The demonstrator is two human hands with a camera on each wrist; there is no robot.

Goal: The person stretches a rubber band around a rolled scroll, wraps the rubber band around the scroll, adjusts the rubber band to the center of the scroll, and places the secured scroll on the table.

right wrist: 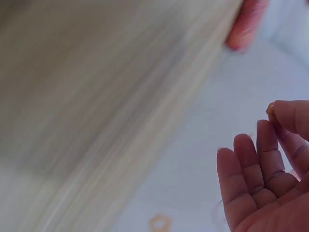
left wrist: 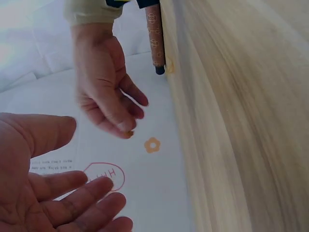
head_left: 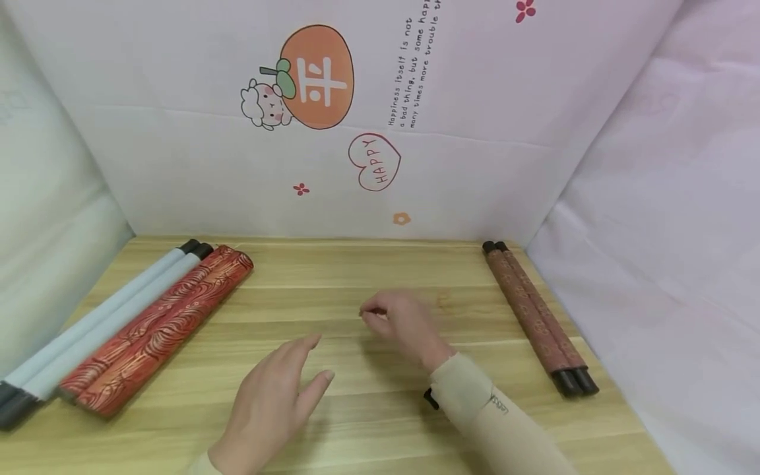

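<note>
One amber thing [right wrist: 271, 108], mostly hidden, is pinched by right fingers [right wrist: 291, 116]; left fingers [left wrist: 84, 202] extend loosely.

The left hand [head_left: 270, 396] holds its thumb apart; the right hand [head_left: 406, 324] pinches thumb to forefinger.

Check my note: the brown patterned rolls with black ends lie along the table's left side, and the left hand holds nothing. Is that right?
Not quite: the brown patterned rolls lie along the table's right side, as the head view shows. The left hand does hold nothing.
</note>
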